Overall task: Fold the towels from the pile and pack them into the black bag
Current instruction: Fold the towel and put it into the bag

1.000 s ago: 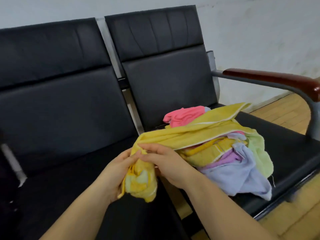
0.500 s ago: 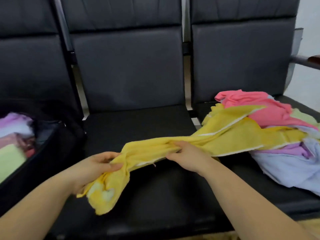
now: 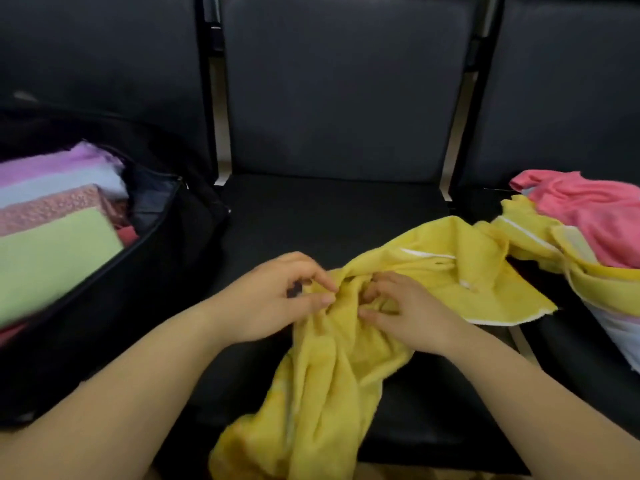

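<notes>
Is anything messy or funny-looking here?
Yes. The yellow towel is bunched up on the middle seat, with its lower end hanging over the front edge. The towels in the black bag lie flat and folded.

The towel [image 3: 349, 348] between the hands is yellow, with a thin white stripe and a white hem along one edge. The bag [image 3: 145, 271] is black, and the folded towels in it show lilac [image 3: 55, 164], pale blue [image 3: 52, 185], a speckled dusty pink [image 3: 52, 209] and light green [image 3: 52, 261], with a bit of red beside the green. On the pile, the top towel [image 3: 588, 213] is coral pink; under it lies more yellow with a white stripe [image 3: 526, 233], then pale lilac and white at the bottom edge. The seats [image 3: 339, 98] are black.
</notes>
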A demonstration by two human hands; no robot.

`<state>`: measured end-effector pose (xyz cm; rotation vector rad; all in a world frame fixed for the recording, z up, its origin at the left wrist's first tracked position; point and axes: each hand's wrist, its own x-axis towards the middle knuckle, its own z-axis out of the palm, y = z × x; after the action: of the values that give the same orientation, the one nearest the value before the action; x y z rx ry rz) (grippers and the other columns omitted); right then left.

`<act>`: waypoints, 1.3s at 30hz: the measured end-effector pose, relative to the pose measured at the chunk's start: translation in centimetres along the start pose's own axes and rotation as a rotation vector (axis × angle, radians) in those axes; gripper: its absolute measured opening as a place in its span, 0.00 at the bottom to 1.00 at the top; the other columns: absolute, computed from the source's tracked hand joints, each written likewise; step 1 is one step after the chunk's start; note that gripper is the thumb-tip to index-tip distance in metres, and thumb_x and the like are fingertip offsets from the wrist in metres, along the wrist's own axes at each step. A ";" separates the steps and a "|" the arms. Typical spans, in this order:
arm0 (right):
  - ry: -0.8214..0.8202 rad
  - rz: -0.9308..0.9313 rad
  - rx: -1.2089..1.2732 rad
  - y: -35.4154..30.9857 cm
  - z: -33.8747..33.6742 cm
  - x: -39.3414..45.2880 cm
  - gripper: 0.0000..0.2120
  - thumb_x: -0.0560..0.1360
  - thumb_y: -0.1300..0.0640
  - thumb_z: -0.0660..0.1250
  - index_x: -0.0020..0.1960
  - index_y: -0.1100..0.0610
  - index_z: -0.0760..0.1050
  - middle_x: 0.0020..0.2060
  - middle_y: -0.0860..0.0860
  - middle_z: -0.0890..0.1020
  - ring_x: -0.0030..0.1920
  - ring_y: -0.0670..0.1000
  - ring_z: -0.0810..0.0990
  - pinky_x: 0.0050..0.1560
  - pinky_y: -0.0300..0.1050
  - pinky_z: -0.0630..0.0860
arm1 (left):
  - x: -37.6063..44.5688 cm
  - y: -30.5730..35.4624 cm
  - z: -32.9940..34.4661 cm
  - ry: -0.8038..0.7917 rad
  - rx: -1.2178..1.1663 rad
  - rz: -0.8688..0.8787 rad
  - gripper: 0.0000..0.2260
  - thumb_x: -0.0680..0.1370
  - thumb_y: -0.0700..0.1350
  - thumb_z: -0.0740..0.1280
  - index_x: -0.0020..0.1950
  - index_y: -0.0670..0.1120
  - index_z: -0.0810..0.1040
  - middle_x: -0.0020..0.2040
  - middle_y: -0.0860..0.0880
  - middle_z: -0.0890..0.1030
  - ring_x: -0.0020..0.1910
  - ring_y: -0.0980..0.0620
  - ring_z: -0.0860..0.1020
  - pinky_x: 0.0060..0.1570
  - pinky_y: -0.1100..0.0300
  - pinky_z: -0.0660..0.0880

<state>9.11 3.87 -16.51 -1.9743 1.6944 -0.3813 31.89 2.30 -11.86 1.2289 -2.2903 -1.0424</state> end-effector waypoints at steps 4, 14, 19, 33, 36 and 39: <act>-0.189 -0.103 0.265 -2.3 1.2 -0.7 0.02 0.75 0.50 0.69 0.46 0.48 0.79 0.49 0.42 0.80 0.54 0.42 0.77 0.61 0.45 0.72 | 0.1 0.1 1.4 -0.069 0.165 0.063 0.15 0.80 0.51 0.62 0.66 0.60 0.73 0.70 0.62 0.67 0.70 0.66 0.61 0.70 0.68 0.57; -0.055 0.077 -0.267 -2.1 0.2 -1.9 0.29 0.75 0.41 0.64 0.73 0.45 0.61 0.68 0.43 0.67 0.68 0.47 0.65 0.66 0.43 0.66 | 0.1 -0.4 2.7 -0.191 0.520 -0.331 0.29 0.79 0.62 0.57 0.77 0.54 0.55 0.73 0.50 0.64 0.71 0.47 0.65 0.66 0.50 0.67; -0.056 0.118 -0.279 -2.8 -0.6 -2.6 0.09 0.76 0.42 0.63 0.55 0.42 0.75 0.47 0.44 0.75 0.51 0.48 0.75 0.45 0.41 0.72 | -0.6 0.0 2.2 -0.007 0.632 -0.380 0.16 0.78 0.60 0.61 0.55 0.51 0.76 0.56 0.51 0.72 0.55 0.50 0.73 0.52 0.55 0.73; 0.049 0.239 -0.200 0.0 -0.6 -5.4 0.22 0.73 0.45 0.69 0.65 0.46 0.70 0.40 0.45 0.79 0.45 0.46 0.79 0.45 0.43 0.76 | -2.9 -1.2 4.4 -0.057 0.414 -0.080 0.16 0.77 0.57 0.65 0.64 0.56 0.72 0.52 0.59 0.71 0.50 0.59 0.73 0.52 0.60 0.72; 0.095 0.318 -0.115 0.4 -0.7 -5.8 0.09 0.71 0.47 0.72 0.47 0.49 0.75 0.37 0.45 0.78 0.39 0.45 0.77 0.39 0.42 0.75 | -3.3 -1.2 3.8 -0.040 0.277 -0.113 0.12 0.77 0.51 0.65 0.61 0.56 0.75 0.51 0.60 0.74 0.49 0.60 0.74 0.52 0.62 0.72; 0.131 0.290 -0.091 0.6 -0.6 -6.4 0.08 0.69 0.51 0.73 0.39 0.51 0.75 0.37 0.46 0.76 0.37 0.44 0.75 0.34 0.38 0.70 | -3.5 -1.5 3.2 -0.102 0.112 -0.189 0.11 0.73 0.51 0.70 0.55 0.57 0.75 0.48 0.60 0.78 0.47 0.61 0.77 0.49 0.64 0.74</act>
<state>7.09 9.91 -15.64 -1.7610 2.0791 -0.3384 32.87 6.04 -14.95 1.4937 -2.3739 -1.0747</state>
